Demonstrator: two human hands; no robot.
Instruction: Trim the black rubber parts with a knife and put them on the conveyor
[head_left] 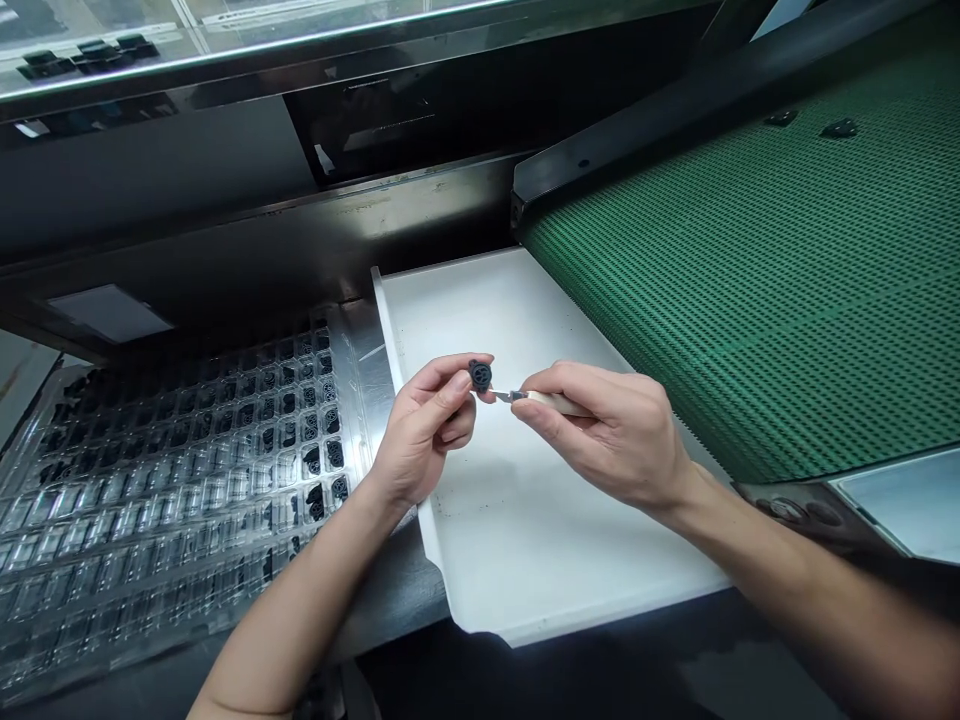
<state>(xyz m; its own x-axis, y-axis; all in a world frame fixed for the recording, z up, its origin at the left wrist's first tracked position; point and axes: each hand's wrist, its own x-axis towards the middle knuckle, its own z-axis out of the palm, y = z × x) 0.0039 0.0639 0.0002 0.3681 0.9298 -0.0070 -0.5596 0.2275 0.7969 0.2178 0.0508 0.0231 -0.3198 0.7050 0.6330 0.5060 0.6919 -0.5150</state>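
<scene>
Green conveyor belt (750,290) slopes down along the right side of a metal workstation, with two dark pieces (838,129) lying near its far end. Beside the belt, a white tray (540,550) with a raised left edge spans the middle of the bench. Over this tray, a person works with two bare hands. The left hand (426,430) pinches a small black part (481,375) between thumb and fingers, its round patterned face turned toward the camera. The right hand (619,430) grips a pale-handled knife (556,402) in a closed hold, the blade pointing left at the part's lower edge; whether the metal touches it cannot be told. To the left sits a clear plastic tray (86,555) of many small pockets, the far rows and right-hand columns holding similar black parts (311,460). More black pieces (97,54) rest on a shelf at upper left.
</scene>
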